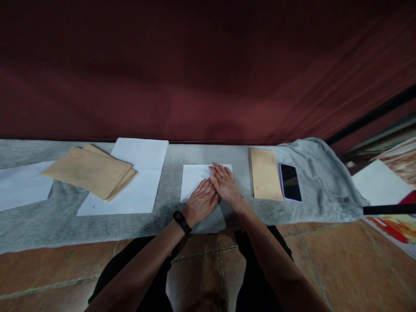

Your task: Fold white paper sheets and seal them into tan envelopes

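A folded sheet of white paper (190, 180) lies in front of me on the grey cloth. My left hand (200, 201) rests flat on its lower middle, palm down, with the fingers stretched out toward the upper right. Across the paper's right part, my right hand (225, 184) is laid flat too, its fingers pointing up and left. The two hands meet near the middle of the sheet, and they hide much of its right half. Neither hand grips anything.
Left of the paper, several brown envelopes (87, 169) overlap a larger white sheet (143, 186). Another white sheet (24, 184) is at the far left. On the right lie a brown envelope stack (267, 175) and a phone (290, 183). A dark red curtain (208, 108) hangs behind.
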The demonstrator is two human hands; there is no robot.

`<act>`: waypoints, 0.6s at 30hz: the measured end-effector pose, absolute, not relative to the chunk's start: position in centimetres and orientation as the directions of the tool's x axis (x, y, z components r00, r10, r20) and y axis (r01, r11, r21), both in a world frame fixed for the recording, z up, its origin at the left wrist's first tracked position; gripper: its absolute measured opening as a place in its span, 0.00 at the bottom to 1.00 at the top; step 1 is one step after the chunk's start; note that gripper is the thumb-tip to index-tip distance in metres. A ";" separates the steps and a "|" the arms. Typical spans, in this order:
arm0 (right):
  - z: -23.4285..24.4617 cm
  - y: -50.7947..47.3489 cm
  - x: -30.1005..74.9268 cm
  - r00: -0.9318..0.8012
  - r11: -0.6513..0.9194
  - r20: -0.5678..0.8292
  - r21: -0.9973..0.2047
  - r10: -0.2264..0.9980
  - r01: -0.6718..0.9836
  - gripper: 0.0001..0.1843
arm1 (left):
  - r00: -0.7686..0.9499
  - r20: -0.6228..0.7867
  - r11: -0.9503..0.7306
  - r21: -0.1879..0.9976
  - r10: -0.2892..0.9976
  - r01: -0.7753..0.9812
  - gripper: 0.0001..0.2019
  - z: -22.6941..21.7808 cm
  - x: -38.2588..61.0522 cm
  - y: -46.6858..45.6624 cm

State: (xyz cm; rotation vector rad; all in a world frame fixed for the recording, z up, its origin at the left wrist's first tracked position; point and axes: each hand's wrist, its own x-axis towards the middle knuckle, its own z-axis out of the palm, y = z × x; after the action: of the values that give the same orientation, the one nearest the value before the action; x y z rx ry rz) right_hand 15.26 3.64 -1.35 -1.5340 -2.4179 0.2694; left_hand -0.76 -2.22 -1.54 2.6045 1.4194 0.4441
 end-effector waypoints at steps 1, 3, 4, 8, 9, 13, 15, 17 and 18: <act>-1.4 3.7 15.3 -0.398 0.417 0.124 -0.287 0.909 0.863 0.30 | 0.491 0.191 -0.526 0.262 0.850 0.809 0.27 -1.6 -0.9 -2.0; -1.5 3.7 15.3 -0.387 0.407 0.129 -0.271 0.913 0.872 0.30 | 0.454 0.190 -0.491 0.259 0.870 0.832 0.27 -1.6 -1.1 -1.4; -1.6 3.7 15.4 -0.381 0.403 0.132 -0.264 0.915 0.877 0.30 | 0.440 0.185 -0.475 0.256 0.879 0.842 0.27 -1.7 -1.2 -1.1; -1.9 3.5 15.5 -0.367 0.392 0.146 -0.243 0.919 0.887 0.30 | 0.405 0.161 -0.433 0.242 0.900 0.868 0.28 -1.6 -1.6 0.0; -1.9 3.4 15.5 -0.361 0.388 0.150 -0.240 0.920 0.890 0.30 | 0.390 0.156 -0.418 0.240 0.908 0.876 0.28 -1.5 -1.7 0.3; -1.8 3.2 15.5 -0.334 0.365 0.164 -0.231 0.928 0.902 0.30 | 0.294 0.142 -0.321 0.241 0.945 0.916 0.29 -1.4 -2.0 1.2; -1.8 3.2 15.6 -0.316 0.348 0.168 -0.220 0.934 0.911 0.31 | 0.238 0.139 -0.265 0.236 0.961 0.935 0.30 -1.3 -2.2 1.5; -1.9 3.2 15.8 -0.299 0.332 0.175 -0.209 0.938 0.920 0.31 | 0.195 0.124 -0.219 0.224 0.973 0.950 0.30 -1.2 -2.5 1.7; -2.0 3.2 15.9 -0.291 0.326 0.180 -0.206 0.940 0.923 0.31 | 0.177 0.114 -0.199 0.217 0.977 0.956 0.30 -1.2 -2.6 1.8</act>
State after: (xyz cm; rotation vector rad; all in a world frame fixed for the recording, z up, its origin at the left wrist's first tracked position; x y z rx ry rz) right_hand 15.93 3.16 -2.01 -1.6806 -2.3270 0.0898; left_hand -2.64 1.80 -1.16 2.3354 1.9249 0.3474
